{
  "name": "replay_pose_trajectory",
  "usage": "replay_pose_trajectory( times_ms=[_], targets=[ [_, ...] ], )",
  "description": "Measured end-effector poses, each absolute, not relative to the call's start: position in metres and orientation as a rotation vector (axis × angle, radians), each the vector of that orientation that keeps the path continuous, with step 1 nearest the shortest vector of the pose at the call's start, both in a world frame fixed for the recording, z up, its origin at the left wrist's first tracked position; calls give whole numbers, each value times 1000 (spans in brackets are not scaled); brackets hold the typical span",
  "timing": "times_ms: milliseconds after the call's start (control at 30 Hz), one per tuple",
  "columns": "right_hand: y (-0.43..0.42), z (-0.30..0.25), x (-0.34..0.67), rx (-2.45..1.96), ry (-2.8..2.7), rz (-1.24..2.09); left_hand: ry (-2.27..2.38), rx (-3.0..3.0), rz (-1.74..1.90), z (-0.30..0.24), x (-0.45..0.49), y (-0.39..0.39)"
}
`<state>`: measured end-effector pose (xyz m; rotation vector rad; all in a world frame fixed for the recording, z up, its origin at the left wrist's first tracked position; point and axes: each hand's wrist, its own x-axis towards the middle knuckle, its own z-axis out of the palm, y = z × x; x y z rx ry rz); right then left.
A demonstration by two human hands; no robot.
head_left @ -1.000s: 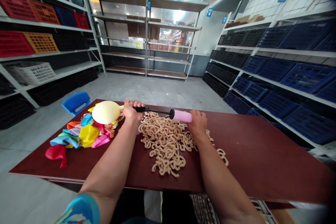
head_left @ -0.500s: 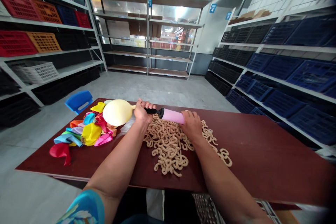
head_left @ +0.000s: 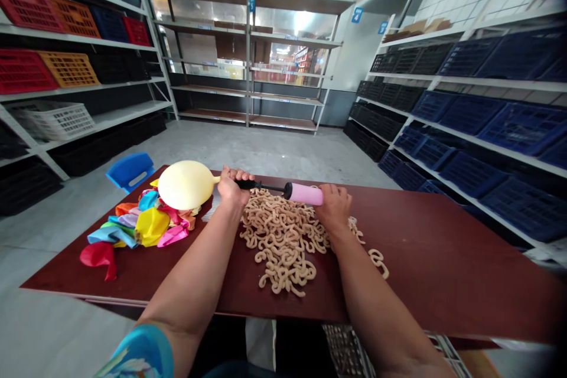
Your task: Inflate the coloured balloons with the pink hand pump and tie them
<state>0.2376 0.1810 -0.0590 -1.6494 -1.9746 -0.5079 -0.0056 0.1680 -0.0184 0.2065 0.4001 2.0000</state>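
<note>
A balloon pump lies level between my hands, its pink barrel [head_left: 305, 193] to the right and its black rod showing. My left hand [head_left: 234, 184] is closed around the black handle end, beside the neck of a partly blown, pale yellow balloon [head_left: 185, 185]. My right hand [head_left: 335, 205] wraps the far end of the pink barrel. Below the pump a heap of tan, curled snack-like pieces [head_left: 287, 236] is spread over the table. Left of my left arm lies a pile of limp balloons in many colours [head_left: 153, 226], under and in front of the yellow one.
The dark red table [head_left: 434, 254] reaches far to the right. A blue chair [head_left: 130, 170] stands beyond its left corner. Shelves with red and orange crates [head_left: 71, 69] line the left side, blue crates [head_left: 518, 127] the right. A metal rack [head_left: 249, 94] stands at the back.
My hands have moved apart along the pump, so more of the black rod shows. The yellow balloon looks slightly bigger and sits further left.
</note>
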Motion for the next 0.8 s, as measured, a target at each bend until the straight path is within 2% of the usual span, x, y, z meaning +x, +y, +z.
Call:
replay_pose_trajectory(
  times_ms=[300, 600, 800],
  targets=[
    [178, -59, 220, -1450, -2152, -448, 371, 342, 1921, -24, 23, 163],
    [197, -65, 258, -1677, -1899, -415, 445, 223, 2025, -19, -21, 171],
    [201, -71, 259, -1720, -1859, -385, 386, 209, 2022, -26, -14, 172]
  ],
)
